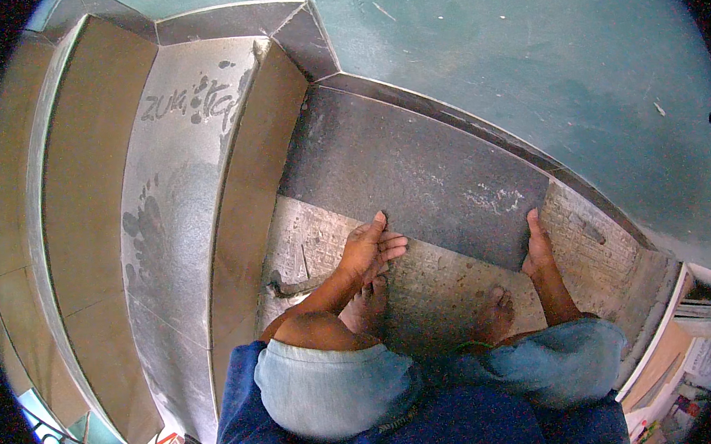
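The left hand (366, 253) is loosely spread at the grey tile (418, 167); whether the right hand (539, 251) pinches its edge, I cannot tell. Guide both edges evenly.

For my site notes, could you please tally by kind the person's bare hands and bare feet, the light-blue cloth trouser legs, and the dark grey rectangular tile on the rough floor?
Bare hands: 2
Bare feet: 2
Light-blue cloth trouser legs: 2
Dark grey rectangular tile: 1
Total: 7
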A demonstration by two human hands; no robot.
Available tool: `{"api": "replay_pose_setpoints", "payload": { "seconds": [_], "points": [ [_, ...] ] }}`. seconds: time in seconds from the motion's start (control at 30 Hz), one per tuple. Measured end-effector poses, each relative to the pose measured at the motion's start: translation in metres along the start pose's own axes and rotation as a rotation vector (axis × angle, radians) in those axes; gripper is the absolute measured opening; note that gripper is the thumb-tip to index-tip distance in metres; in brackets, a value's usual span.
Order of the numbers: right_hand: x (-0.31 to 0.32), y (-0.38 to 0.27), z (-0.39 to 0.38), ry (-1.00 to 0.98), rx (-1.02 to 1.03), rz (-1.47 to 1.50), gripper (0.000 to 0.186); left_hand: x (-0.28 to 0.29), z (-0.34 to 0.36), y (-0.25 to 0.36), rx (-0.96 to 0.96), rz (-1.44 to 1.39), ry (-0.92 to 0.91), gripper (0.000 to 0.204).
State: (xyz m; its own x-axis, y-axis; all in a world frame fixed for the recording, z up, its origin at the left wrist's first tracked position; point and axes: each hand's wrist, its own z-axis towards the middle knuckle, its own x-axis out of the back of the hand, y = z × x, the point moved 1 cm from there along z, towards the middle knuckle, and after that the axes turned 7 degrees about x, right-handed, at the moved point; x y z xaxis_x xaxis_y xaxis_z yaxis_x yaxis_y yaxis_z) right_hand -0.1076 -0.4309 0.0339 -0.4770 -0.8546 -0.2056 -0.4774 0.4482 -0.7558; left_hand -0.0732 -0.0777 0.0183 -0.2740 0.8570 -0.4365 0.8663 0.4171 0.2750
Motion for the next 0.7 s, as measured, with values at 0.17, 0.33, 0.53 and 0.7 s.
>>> {"api": "replay_pose_setpoints", "payload": {
  "seconds": [0.17,0.33,0.53,0.7],
  "points": [
    [0.001,0.001,0.000,-0.032,0.002,0.041,0.060,0.000,-0.001,0.000,-0.015,-0.006,0.002,0.047],
    [0.007,0.005,0.004,-0.025,0.017,0.021,0.061,-0.002,-0.002,0.000,-0.024,-0.018,-0.008,0.048],
    [0.010,0.008,0.008,-0.088,0.047,0.033,0.061,-0.003,-0.002,0.000,-0.022,-0.002,0.013,0.049],
    [0.008,0.006,0.005,-0.056,0.041,-0.020,0.070,-0.003,-0.002,0.000,-0.026,-0.008,0.007,0.047]
  ]
}}
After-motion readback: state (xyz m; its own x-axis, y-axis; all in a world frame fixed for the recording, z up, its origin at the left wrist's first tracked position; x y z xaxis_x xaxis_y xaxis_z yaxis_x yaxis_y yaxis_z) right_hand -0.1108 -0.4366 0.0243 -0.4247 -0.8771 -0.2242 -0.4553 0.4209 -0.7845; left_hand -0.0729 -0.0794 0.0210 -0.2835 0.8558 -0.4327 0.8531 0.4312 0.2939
